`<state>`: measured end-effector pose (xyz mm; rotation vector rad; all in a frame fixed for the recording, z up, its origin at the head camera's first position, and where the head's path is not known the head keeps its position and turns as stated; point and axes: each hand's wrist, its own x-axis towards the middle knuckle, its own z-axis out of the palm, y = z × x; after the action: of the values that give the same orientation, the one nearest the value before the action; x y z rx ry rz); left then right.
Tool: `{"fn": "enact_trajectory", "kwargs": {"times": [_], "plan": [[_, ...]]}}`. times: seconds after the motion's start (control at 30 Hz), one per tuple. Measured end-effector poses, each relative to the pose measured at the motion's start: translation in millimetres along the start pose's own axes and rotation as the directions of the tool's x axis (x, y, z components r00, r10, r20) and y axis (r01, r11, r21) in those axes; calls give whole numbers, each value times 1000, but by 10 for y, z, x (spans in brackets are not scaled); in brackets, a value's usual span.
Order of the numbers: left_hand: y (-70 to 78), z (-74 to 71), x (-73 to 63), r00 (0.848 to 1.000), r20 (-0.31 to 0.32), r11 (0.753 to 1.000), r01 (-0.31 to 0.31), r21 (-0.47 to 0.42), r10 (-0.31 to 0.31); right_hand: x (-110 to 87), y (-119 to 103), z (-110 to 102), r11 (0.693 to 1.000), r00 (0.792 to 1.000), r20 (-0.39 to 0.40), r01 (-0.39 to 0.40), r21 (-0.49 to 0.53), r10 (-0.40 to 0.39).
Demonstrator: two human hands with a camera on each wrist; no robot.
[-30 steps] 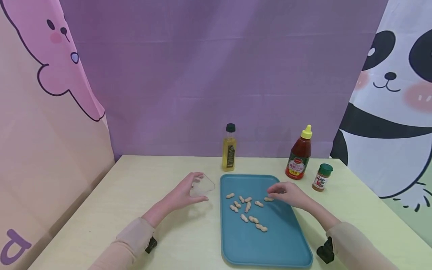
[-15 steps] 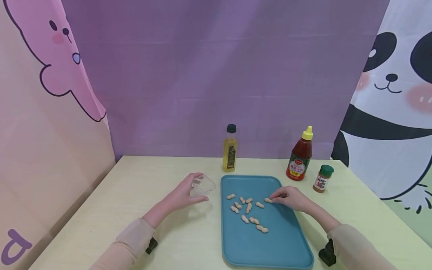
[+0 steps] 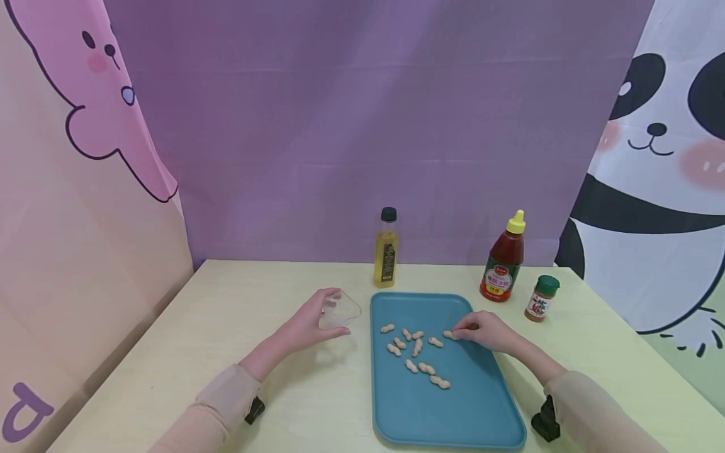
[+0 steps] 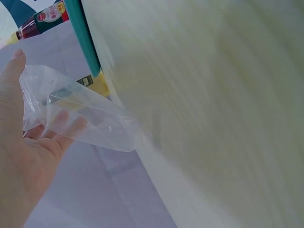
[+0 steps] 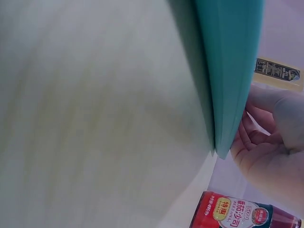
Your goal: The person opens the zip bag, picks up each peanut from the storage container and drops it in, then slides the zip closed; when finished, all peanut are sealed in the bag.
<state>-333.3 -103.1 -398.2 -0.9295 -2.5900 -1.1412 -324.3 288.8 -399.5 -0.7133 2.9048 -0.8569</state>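
Observation:
A clear plastic bag (image 4: 80, 109) hangs from my left hand (image 3: 308, 321), its mouth spread between thumb and fingers, left of the tray. Over the blue tray (image 3: 447, 415), my right hand (image 3: 487, 330) pinches an unshelled peanut (image 3: 449, 335) between thumb and fingertips near the tray's right side. Several more unshelled peanuts (image 3: 418, 347) lie scattered across the tray's middle. In the right wrist view the tray's rim hides the fingertips of the right hand (image 5: 270, 133) and the peanut.
Behind the tray stands a bottle of yellow oil (image 3: 386, 258) with a dark cap. A red sauce bottle (image 3: 502, 264) with a yellow cap and a small green-lidded jar (image 3: 542, 299) stand at the back right. A pale wooden table (image 3: 255, 289) carries everything.
My right hand has come down slightly and its fingertips have taken hold of the peanut at the right. My left hand and the bag stay in place.

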Motion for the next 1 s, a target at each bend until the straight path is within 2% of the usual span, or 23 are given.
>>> {"fn": "enact_trajectory", "kwargs": {"times": [0.57,0.77,1.0], "plan": [[-5,14,3,1000,8,1000,15,10,-15,-3,-11,-24,998,999,52,-13,55,10],[12,8,0,1000,13,1000,8,8,-8,-9,-41,-107,991,995,77,-67,112,58],[8,7,0,1000,5,1000,18,3,-18,25,-68,-213,991,998,34,-53,119,49]]}}
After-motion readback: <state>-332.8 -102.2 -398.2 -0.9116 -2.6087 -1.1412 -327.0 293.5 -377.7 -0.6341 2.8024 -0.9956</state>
